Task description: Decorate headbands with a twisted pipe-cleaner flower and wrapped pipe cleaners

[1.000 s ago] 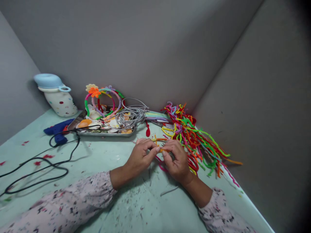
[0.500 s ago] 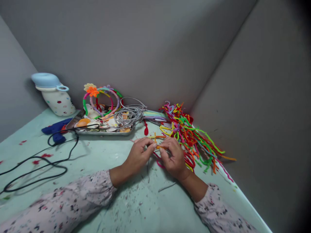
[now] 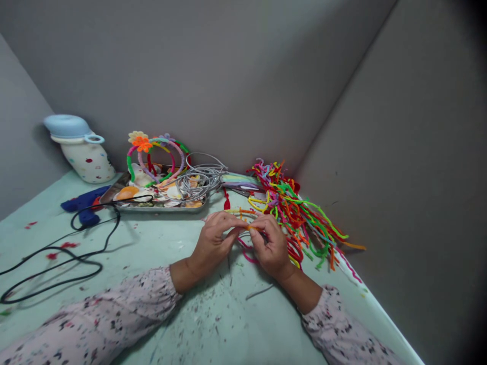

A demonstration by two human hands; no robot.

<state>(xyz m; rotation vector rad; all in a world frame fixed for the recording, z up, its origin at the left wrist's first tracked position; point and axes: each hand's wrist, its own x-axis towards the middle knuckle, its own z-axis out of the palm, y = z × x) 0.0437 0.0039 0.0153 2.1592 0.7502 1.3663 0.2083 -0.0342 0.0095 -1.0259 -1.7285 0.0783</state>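
Between my two hands, fingertip to fingertip, is a short orange pipe cleaner [image 3: 248, 228]. My left hand [image 3: 216, 238] pinches it from the left, thumb and forefinger pressed together. My right hand [image 3: 271, 246] grips its other side with bent fingers. Just behind the fingers runs a curved yellow-and-orange pipe cleaner band [image 3: 243, 211], partly hidden by the hands. A pink pipe cleaner loop [image 3: 249, 258] and thin grey wire show below and between the hands. A cut piece of grey wire [image 3: 259, 292] lies on the table nearer to me.
A heap of coloured pipe cleaners [image 3: 300, 218] lies to the right, scissors [image 3: 247, 193] beside it. A metal tray [image 3: 163, 209] holds a coil of grey wire [image 3: 201, 177] and decorated hoops [image 3: 160, 157]. Leftward are a blue glue gun [image 3: 85, 205], its black cable [image 3: 81, 257] and a bottle [image 3: 85, 152].
My left fingers have moved right, closer to the right fingertips. The upright orange end that stuck up between the hands no longer shows. The view has shifted slightly.
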